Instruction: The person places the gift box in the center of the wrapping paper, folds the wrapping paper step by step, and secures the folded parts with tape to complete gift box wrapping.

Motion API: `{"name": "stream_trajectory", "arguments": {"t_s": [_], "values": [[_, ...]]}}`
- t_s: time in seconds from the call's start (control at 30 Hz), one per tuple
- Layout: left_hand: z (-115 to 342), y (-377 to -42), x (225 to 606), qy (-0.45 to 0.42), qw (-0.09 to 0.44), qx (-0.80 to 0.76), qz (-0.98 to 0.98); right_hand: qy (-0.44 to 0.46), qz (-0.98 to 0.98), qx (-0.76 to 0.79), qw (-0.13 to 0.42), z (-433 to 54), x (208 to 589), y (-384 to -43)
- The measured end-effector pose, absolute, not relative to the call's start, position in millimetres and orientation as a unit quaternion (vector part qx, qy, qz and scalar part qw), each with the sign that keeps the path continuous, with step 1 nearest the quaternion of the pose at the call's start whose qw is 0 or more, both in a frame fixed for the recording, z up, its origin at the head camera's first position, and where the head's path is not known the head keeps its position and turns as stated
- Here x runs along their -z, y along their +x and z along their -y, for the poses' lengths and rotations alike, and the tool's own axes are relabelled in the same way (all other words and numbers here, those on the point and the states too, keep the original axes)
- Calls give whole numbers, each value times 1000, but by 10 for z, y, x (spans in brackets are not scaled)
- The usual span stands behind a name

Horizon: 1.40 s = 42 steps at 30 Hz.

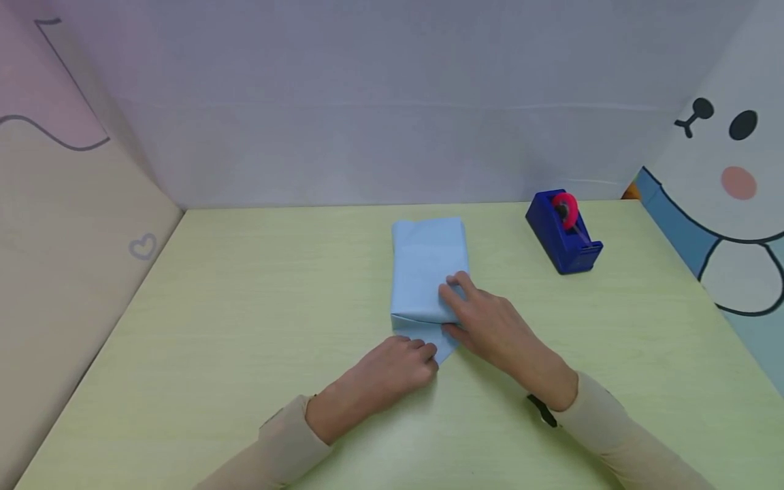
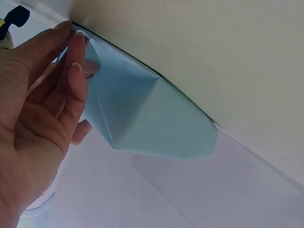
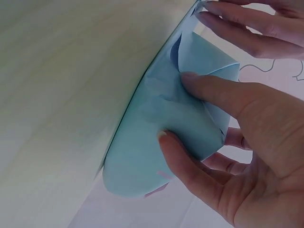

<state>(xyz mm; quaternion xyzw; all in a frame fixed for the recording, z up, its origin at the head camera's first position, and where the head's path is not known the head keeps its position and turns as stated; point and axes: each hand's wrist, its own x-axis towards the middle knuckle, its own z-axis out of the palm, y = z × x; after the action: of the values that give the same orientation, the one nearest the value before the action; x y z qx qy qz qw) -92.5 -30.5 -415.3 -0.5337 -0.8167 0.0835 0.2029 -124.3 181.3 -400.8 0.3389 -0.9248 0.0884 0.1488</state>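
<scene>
A box-shaped package wrapped in light blue paper (image 1: 429,265) lies on the table, its near end turned towards me. From that end a pointed paper flap (image 1: 430,333) sticks out. My left hand (image 1: 392,371) pinches the flap's edge low at the table; in the left wrist view the fingertips (image 2: 78,40) meet at the paper. My right hand (image 1: 499,330) grips the package's near right corner, fingers over the top and side. In the right wrist view its thumb (image 3: 202,83) presses against the folded end, where the paper gapes slightly.
A blue tape dispenser (image 1: 560,238) with a red-cored roll stands at the back right of the pale wooden table (image 1: 245,306). Behind rises a plain greyish-white panel (image 1: 392,136). Side panels with cartoon drawings flank the table.
</scene>
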Motion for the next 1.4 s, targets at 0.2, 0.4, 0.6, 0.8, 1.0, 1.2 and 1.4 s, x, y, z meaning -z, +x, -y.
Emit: {"name": "stream_trajectory", "arguments": {"t_s": [0.2, 0.4, 0.6, 0.8, 1.0, 1.2, 1.4], "values": [[293, -909, 4141, -531, 214, -98, 814, 339, 924, -89, 154, -1811, 4014, -1247], [288, -933, 4135, -525, 229, -94, 814, 341, 923, -85, 156, -1812, 4022, -1249], [280, -983, 4087, -519, 253, -82, 813, 339, 924, -82, 157, -1823, 4026, -1245], [259, -1039, 4067, -508, 277, -63, 813, 347, 921, -78, 155, -1853, 4024, -1250], [263, -1113, 4088, -493, 313, -37, 811, 372, 914, -96, 132, -1894, 3976, -1248], [299, -1141, 4092, -484, 295, -11, 824, 357, 925, -110, 64, -1901, 3927, -1198], [320, -1104, 4080, -490, 267, 6, 830, 363, 921, -97, 101, -1868, 3965, -1199]]}}
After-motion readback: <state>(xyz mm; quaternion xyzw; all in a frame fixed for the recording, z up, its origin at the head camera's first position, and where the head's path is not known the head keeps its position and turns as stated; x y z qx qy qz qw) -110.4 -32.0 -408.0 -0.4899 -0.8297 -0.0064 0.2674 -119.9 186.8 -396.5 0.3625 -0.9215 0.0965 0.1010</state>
